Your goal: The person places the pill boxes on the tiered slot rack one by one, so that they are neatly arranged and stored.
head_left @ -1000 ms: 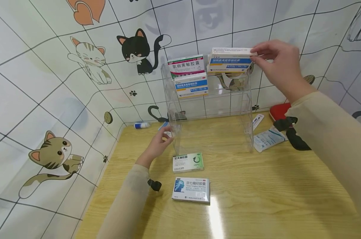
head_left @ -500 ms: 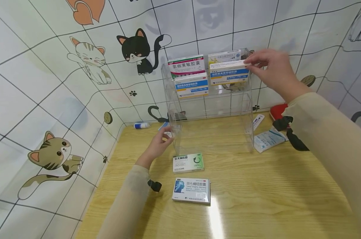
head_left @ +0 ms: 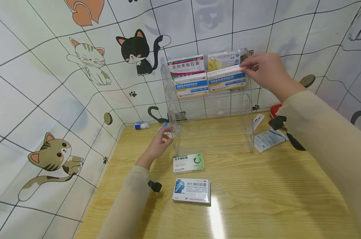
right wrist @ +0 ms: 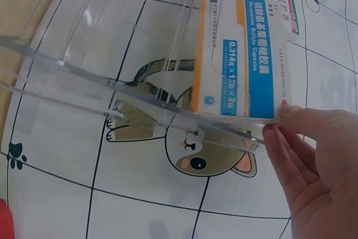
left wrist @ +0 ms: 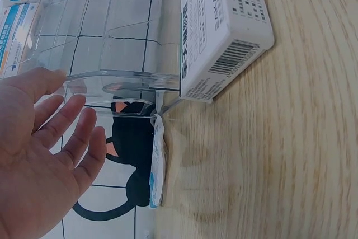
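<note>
In the head view my right hand [head_left: 265,71] pinches the upper right corner of a white, blue and orange medicine box [head_left: 226,79]. The right wrist view shows thumb and fingers on the end of this medicine box [right wrist: 240,54], which leans slightly tilted in the upper part of a clear acrylic rack [head_left: 208,116]. Behind it stands a white and yellow box [head_left: 224,59]. To its left is a matching blue and orange box [head_left: 191,87], with a red and green box [head_left: 186,66] behind. My left hand [left wrist: 50,144] rests its thumb at the rack's side edge, fingers loosely spread.
Before the rack, a green and white medicine box [head_left: 188,163] and a white-blue medicine box [head_left: 191,191] lie on the wooden table [head_left: 258,199]. A packet [head_left: 270,139], white stick [head_left: 258,121] and red item [head_left: 274,110] lie right; a small bottle [head_left: 141,126] is at back left.
My right hand has lowered the medicine box from in front of the yellow box to the tier below, beside its match. The yellow box is now uncovered. The left hand stays put.
</note>
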Demonstrator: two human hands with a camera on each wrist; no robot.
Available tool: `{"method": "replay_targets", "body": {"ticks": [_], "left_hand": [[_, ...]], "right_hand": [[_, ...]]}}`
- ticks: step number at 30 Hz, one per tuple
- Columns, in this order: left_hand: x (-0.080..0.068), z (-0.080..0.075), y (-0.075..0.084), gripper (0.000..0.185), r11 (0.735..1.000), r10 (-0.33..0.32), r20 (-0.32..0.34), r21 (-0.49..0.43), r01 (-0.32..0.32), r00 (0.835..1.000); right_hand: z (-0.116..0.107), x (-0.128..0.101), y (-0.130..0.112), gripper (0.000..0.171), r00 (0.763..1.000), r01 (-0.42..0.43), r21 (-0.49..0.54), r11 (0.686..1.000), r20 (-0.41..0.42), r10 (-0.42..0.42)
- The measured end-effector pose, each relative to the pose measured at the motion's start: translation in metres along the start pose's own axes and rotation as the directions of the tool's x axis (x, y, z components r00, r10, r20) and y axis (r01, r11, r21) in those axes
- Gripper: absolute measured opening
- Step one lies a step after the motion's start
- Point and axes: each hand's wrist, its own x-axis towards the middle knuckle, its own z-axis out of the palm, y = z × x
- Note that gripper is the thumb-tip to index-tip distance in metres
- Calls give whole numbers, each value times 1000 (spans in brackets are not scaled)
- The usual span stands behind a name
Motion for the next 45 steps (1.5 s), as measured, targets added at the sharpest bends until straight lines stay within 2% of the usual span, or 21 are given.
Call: {"method": "replay_targets", "body": {"ticks": [5, 11, 15, 18, 21, 27, 36, 38, 43, 45], "left_hand": [[-1, -1, 1, 45, 1000, -5, -10, -1, 5, 1000], [-2, 0, 1, 45, 1000, 13, -13, -11, -13, 1000], [-2, 0, 0, 45, 1000, 16, -12, -13, -16, 1000], [-1, 1, -1, 45, 1000, 18, -11, -17, -19, 1000], [-1, 1, 0, 45, 1000, 19, -11, -19, -19, 1000], [0, 0, 3, 46, 1000, 1, -2, -6, -1, 1000], [-1, -1, 1, 45, 1000, -7, -6, -7, 6, 1000], [-1, -2, 2, 45, 1000, -9, -4, -13, 9, 1000], [-1, -2, 4, 45, 1000, -16, 0, -2, 16, 1000], [-1, -2, 4, 45, 1000, -17, 0, 6, 17, 1000]], "right_hand": [[1, 2, -5, 31, 997, -63, 34, 997, 53, 62], [3, -11, -5, 31, 996, -82, 108, 991, 48, 77], [11, -29, -3, 32, 998, -49, 153, 987, -19, 52], [26, -52, -4, 28, 996, -12, 198, 980, -86, 30], [46, -77, -9, 25, 995, 0, 266, 964, -92, 26], [97, -124, -27, 26, 995, -77, 362, 929, 88, 48], [152, -186, -53, 20, 966, -64, 479, 875, 250, -67], [161, -199, -59, 20, 949, -59, 484, 873, 298, -101], [176, -227, -75, 30, 869, -110, 465, 878, 473, -142], [181, -234, -81, 35, 851, -130, 454, 881, 507, -135]]}}
